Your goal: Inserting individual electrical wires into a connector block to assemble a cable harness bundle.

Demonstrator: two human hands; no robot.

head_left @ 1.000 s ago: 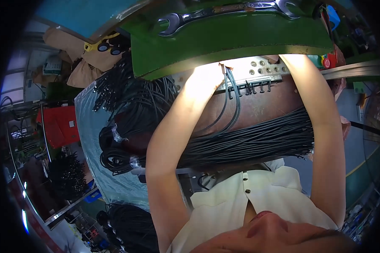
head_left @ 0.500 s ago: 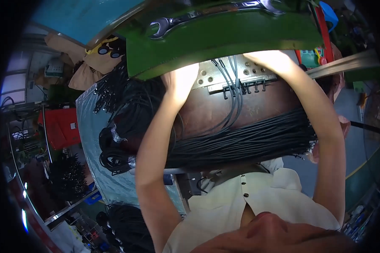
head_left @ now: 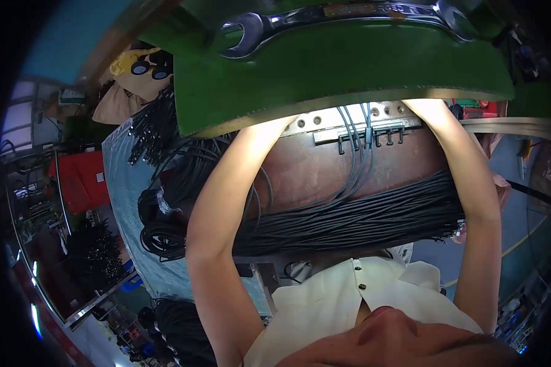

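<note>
Both my forearms reach forward under a green machine part (head_left: 349, 67). The edge of that part hides the fingers of my left hand (head_left: 280, 126) and my right hand (head_left: 427, 110), so what they hold does not show. Between my wrists lies a brightly lit metal plate (head_left: 326, 117) with bolt holes. Along its near edge runs a bar with several black hooks (head_left: 390, 137). A few thin black cables (head_left: 352, 174) come out from under the green part, pass by the hooks and curve down to the left. A thick bundle of black cables (head_left: 349, 214) stretches across in front of me.
An open-ended wrench (head_left: 245, 38) rests on the green part. More cable bundles (head_left: 165, 202) lie at left on a plastic-covered surface (head_left: 125, 183). A red bin (head_left: 82, 180) stands farther left. On the right, a metal rail (head_left: 508, 125) juts out.
My view has shifted closer to the green part, which now looks bigger and covers more of both hands. My wrists have gone farther under its edge. The cables still pass by the hooks.
</note>
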